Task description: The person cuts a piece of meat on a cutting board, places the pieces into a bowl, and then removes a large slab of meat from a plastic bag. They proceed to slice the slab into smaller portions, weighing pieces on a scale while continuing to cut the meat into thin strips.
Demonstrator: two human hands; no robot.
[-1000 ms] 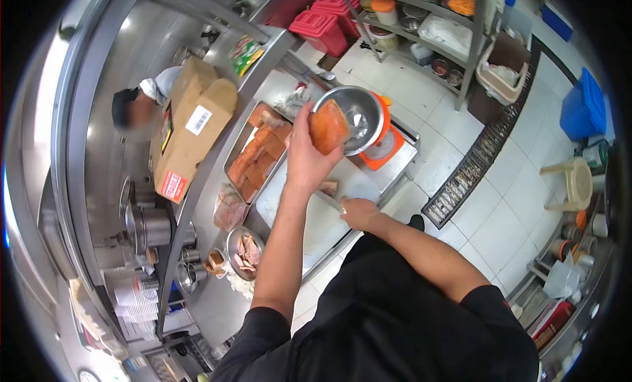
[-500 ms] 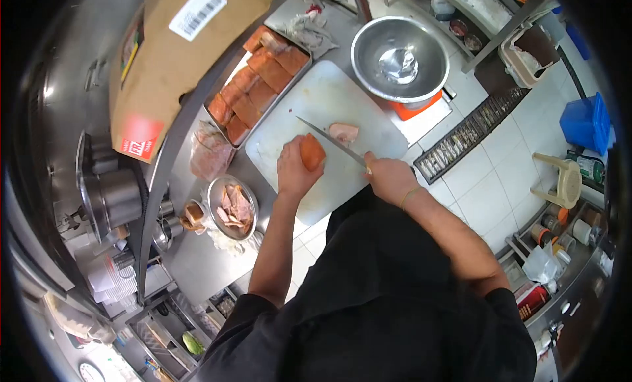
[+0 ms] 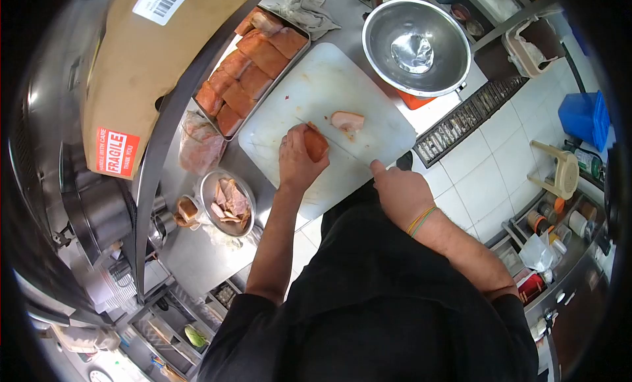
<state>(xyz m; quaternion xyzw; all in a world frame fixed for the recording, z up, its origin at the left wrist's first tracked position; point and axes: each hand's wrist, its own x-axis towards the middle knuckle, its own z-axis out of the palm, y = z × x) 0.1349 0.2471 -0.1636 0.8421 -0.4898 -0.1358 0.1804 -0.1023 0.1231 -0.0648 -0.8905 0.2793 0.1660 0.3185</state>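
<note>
My left hand (image 3: 296,161) presses an orange piece of salmon (image 3: 316,143) down on the white cutting board (image 3: 309,85). My right hand (image 3: 400,191) grips a knife handle at the board's near edge; the blade (image 3: 342,147) runs toward the salmon piece and meets it at my left hand. A pale trimmed scrap (image 3: 347,121) lies on the board just beyond the blade.
A steel tray of salmon portions (image 3: 247,72) lies left of the board. An empty steel bowl (image 3: 418,46) sits on an orange scale. A small bowl of trimmings (image 3: 228,201), a plastic bag (image 3: 197,148) and a cardboard box (image 3: 141,66) lie to the left.
My left hand brought the salmon piece down from the steel bowl to the board. My right hand drew back toward the board's near edge with the knife. The camera tilted down.
</note>
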